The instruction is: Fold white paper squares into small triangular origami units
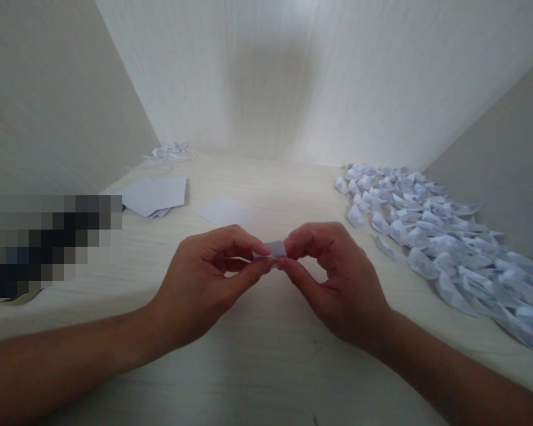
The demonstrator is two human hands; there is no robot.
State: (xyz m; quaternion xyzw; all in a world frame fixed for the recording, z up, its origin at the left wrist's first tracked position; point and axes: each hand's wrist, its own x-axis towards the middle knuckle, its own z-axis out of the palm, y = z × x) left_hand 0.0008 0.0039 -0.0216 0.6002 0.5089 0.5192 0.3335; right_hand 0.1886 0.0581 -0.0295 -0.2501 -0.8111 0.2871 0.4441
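Note:
Between my two hands is a small folded piece of white paper point(276, 249), raised in front of me over the table. My left hand point(217, 266) pinches its left end between thumb and fingers. On the opposite end, my right hand point(337, 275) has its thumb and fingertips closed in the same way. The fingertips cover part of the folds, so the paper's full shape is hidden. Just beyond my left hand a flat white paper square point(227, 210) lies on the table.
A stack of white paper sheets point(155, 196) lies to the left, with thin paper scraps point(171, 152) behind it. Many folded paper pieces point(426, 231) are heaped along the right. Pale panels surround the wooden table point(266, 367). A pixelated dark object point(48, 242) sits at far left.

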